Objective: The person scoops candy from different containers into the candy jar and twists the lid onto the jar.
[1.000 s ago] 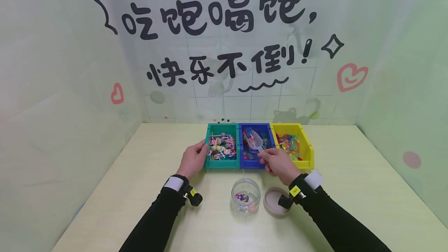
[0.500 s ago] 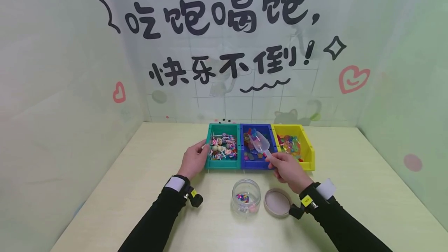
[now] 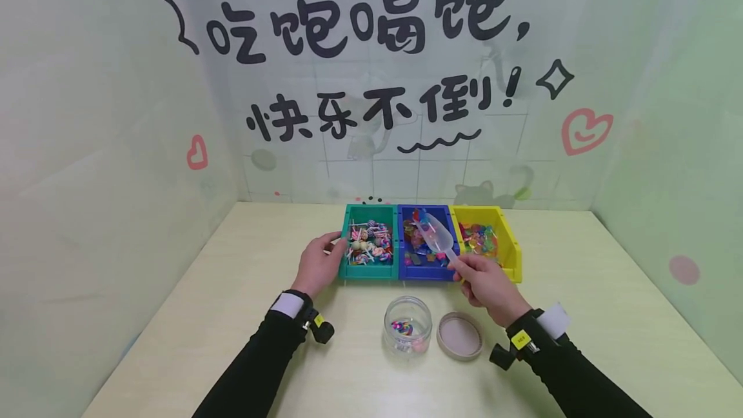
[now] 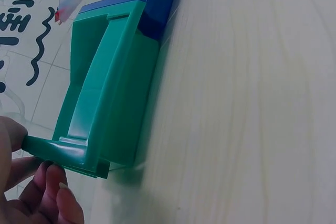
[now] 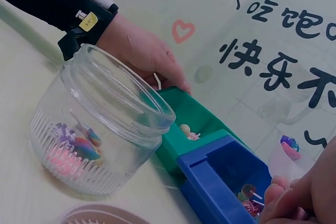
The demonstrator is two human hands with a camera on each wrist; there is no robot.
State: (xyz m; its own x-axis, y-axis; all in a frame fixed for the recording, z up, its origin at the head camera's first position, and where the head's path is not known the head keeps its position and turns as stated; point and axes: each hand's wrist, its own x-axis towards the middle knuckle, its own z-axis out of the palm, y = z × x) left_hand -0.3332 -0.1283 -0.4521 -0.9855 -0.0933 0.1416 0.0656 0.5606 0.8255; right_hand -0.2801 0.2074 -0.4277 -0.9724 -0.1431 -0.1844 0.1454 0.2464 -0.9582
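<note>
Your right hand [image 3: 487, 286] grips the handle of the clear scoop [image 3: 436, 237], which hangs over the blue bin [image 3: 426, 271] with a few sweets in its bowl, too small to identify. Your left hand [image 3: 316, 265] holds the green bin [image 3: 368, 271] by its left edge; the wrist view cuts off most of those fingers [image 4: 50, 187].

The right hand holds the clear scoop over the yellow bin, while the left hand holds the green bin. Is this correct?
Not quite. In the head view the right hand holds the clear scoop over the blue bin, not the yellow one. The rest stands: the left hand holds the green bin.
</note>
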